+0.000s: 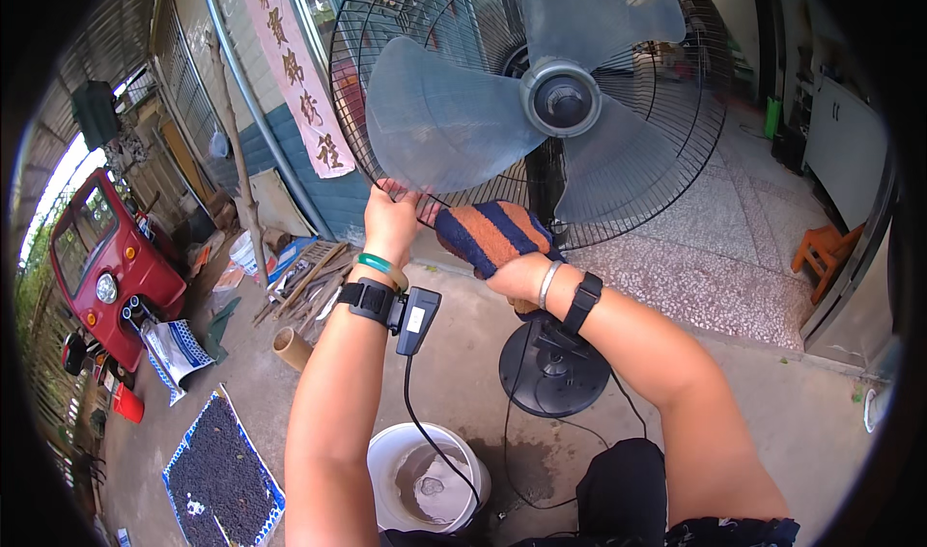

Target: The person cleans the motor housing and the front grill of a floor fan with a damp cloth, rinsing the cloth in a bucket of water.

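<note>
Before me stands a pedestal fan with its three translucent grey-blue blades [449,120] bare. A grey hub [561,98] holds them, and a black wire rear guard [706,163] spreads behind. My left hand [391,214] grips the guard's lower left rim, its fingers partly behind the wires. Bunched in my right hand [518,275] is an orange and navy striped towel [500,235], pressed to the guard's bottom edge. The towel hides most of that hand's fingers. Below it, the fan's round black base [554,380] rests on concrete.
A white bucket [380,445] of cloudy water stands close below my left forearm, beside a wet patch. A black cord [510,445] loops over the floor. Leftward are a sheet of dark granules [221,460], a bamboo tube [292,348], scrap wood [308,279] and a red vehicle [116,257].
</note>
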The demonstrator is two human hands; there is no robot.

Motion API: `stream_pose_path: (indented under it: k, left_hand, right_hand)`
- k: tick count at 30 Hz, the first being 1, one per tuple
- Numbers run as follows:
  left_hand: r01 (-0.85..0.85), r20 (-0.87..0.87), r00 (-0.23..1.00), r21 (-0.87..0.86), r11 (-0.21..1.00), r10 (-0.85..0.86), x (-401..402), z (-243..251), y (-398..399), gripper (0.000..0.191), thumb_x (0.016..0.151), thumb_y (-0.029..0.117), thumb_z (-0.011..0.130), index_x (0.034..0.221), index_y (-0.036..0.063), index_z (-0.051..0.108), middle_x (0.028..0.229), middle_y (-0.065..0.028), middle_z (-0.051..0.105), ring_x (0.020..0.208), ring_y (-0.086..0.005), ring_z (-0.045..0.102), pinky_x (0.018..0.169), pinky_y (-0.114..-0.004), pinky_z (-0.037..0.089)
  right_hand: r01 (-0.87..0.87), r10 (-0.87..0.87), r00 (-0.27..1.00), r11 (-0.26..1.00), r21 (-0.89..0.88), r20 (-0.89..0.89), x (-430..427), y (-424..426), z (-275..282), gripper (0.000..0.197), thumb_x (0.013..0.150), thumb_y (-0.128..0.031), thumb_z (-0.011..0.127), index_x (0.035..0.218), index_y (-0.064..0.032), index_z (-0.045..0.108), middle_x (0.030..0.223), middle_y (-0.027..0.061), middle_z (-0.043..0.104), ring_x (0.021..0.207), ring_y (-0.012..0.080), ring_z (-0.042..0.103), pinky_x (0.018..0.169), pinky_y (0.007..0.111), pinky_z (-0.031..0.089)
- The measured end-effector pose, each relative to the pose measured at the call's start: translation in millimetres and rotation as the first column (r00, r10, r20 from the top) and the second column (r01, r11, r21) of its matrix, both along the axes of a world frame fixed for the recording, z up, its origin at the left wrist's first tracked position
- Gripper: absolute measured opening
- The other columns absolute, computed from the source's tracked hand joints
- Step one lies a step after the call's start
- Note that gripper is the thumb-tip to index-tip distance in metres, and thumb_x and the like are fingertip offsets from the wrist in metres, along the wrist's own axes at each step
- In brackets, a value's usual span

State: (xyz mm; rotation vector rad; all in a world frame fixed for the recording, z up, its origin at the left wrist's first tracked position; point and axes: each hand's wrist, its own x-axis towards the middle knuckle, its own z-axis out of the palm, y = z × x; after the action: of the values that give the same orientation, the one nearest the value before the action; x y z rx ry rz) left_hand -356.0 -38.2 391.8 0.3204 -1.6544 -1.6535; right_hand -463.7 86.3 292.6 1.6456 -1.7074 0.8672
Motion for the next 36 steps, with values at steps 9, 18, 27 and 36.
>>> stream_pose_path:
  k: [9, 18, 27, 36]
  left_hand:
    - [-0.022, -0.017, 1.0, 0.044, 0.999, 0.023, 7.6, 4.3, 0.0, 0.025, 0.086, -0.008, 0.043, 0.106, 0.0039, 0.035, 0.106, -0.013, 0.046, 0.089, -0.0241, 0.059, 0.066, -0.034, 0.055]
    - [-0.06, -0.061, 0.996, 0.082, 0.995, 0.065, 3.1, -5.7, -0.5, 0.027, 0.086, -0.007, 0.042, 0.11, 0.0036, 0.033, 0.105, -0.0149, 0.047, 0.085, -0.0267, 0.06, 0.065, -0.037, 0.054]
    - [-0.054, -0.019, 0.998, 0.056, 0.997, 0.055, 0.6, 2.2, 1.9, 0.03, 0.085, -0.008, 0.043, 0.111, 0.0029, 0.032, 0.107, -0.0142, 0.046, 0.091, -0.0283, 0.058, 0.068, -0.039, 0.055]
    - [-0.079, -0.007, 0.997, 0.077, 0.994, 0.08, -0.1, 2.3, 1.1, 0.027, 0.084, -0.005, 0.049, 0.107, 0.0038, 0.037, 0.105, -0.0117, 0.048, 0.081, -0.0224, 0.057, 0.062, -0.036, 0.055]
  right_hand:
    - [-0.079, 0.02, 0.947, 0.982, 0.173, 0.322, 16.2, 37.8, 23.7, 0.022, 0.077, -0.019, 0.052, 0.096, -0.0073, 0.057, 0.094, 0.0164, 0.057, 0.087, 0.0335, 0.055, 0.076, 0.041, 0.043]
    - [0.196, -0.222, 0.975, 0.903, 0.381, 0.024, 35.2, 18.6, -1.9, 0.042, 0.083, -0.018, 0.05, 0.123, -0.0039, 0.046, 0.121, 0.0196, 0.049, 0.116, 0.0345, 0.044, 0.095, 0.039, 0.036]
    - [0.383, -0.387, 0.922, 0.912, -0.145, -0.005, -6.8, 68.3, -23.6, 0.021, 0.082, -0.018, 0.053, 0.099, -0.005, 0.055, 0.096, 0.0153, 0.059, 0.089, 0.0308, 0.057, 0.078, 0.038, 0.044]
    - [-0.036, -0.097, 0.844, 0.971, 0.235, 0.527, 18.3, 22.1, -17.0, 0.016, 0.085, -0.019, 0.05, 0.089, -0.005, 0.056, 0.085, 0.0133, 0.061, 0.078, 0.0273, 0.06, 0.072, 0.037, 0.046]
